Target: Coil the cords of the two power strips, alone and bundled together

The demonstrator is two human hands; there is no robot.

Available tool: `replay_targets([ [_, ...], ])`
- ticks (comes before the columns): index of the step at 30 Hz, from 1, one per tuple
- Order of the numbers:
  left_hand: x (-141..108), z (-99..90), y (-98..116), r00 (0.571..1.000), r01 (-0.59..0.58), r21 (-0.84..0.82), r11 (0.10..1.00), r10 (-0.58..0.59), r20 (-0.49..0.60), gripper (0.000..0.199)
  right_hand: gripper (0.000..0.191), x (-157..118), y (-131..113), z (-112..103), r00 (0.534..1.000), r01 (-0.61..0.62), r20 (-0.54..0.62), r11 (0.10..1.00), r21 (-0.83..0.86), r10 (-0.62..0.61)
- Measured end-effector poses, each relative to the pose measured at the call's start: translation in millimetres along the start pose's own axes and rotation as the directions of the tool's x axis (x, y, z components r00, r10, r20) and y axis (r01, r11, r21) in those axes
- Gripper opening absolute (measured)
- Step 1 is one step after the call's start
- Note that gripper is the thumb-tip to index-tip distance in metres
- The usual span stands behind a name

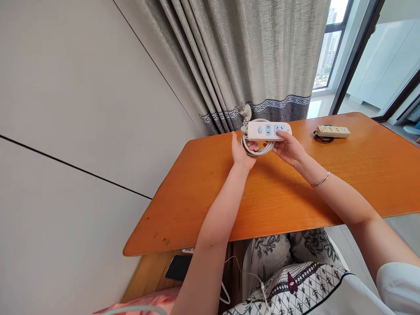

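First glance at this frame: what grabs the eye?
The white power strip with its coiled cord, held above the orange table by the left hand and right hand. A second, beige power strip lies on the table's far right, before the grey curtain.

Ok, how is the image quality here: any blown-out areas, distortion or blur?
Head view: window at top right blown out by daylight; wide-angle bends the wall lines and table edge; white power strip held by left hand and right hand stays sharp.

head-worn view, tilted, looking down over orange table [361,183]
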State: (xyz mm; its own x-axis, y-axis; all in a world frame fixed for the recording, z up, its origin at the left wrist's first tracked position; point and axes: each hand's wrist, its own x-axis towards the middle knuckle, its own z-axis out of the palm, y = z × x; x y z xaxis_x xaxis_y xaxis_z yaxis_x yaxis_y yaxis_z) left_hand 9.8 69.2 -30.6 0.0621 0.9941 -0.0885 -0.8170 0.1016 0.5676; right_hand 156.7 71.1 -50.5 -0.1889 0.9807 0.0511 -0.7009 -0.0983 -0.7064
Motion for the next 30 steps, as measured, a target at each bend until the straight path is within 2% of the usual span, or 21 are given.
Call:
replay_targets([
  [4,-1.5,1.5,2.7,0.995,0.094,-0.066,0.993,-0.096,-0.023,0.062,0.015,4.0,2.0,-3.1,0.995,0.042,-0.094,0.993,0.111,-0.032],
  [7,0.8,0.0,0.3,0.992,0.111,-0.052,0.992,-0.114,-0.052,0.053,0.015,3.5,2.3,-3.3,0.991,0.061,-0.125,0.990,0.124,-0.045],
  [10,2.4,-2.4,-1.9,0.996,0.093,-0.004,0.996,-0.093,-0.015,0.053,0.013,0.4,3.2,-2.5,0.994,0.076,-0.086,0.994,0.077,-0.069],
  [13,1.4,-3.5,-0.9,0.997,0.069,0.053,0.996,-0.071,0.030,0.060,0.015,-3.1,3.8,-2.3,0.997,0.083,0.000,0.996,-0.019,-0.083],
  [19,-2.3,-0.4,6.4,0.999,0.033,0.160,0.987,-0.029,-0.025,0.066,0.025,-7.0,-1.0,-2.7,0.995,0.022,0.105,0.988,-0.156,-0.005],
  [24,0.2,-0.6,8.9,0.996,0.075,0.203,0.976,-0.065,-0.057,0.063,0.024,-6.8,-5.3,-4.1,0.992,-0.040,0.115,0.985,-0.167,0.060],
  [30,6.2,-8.1,10.7,0.992,0.124,0.222,0.967,-0.126,-0.004,0.064,0.021,-2.8,-2.5,-8.1,0.999,-0.018,0.047,0.990,-0.139,0.024],
])
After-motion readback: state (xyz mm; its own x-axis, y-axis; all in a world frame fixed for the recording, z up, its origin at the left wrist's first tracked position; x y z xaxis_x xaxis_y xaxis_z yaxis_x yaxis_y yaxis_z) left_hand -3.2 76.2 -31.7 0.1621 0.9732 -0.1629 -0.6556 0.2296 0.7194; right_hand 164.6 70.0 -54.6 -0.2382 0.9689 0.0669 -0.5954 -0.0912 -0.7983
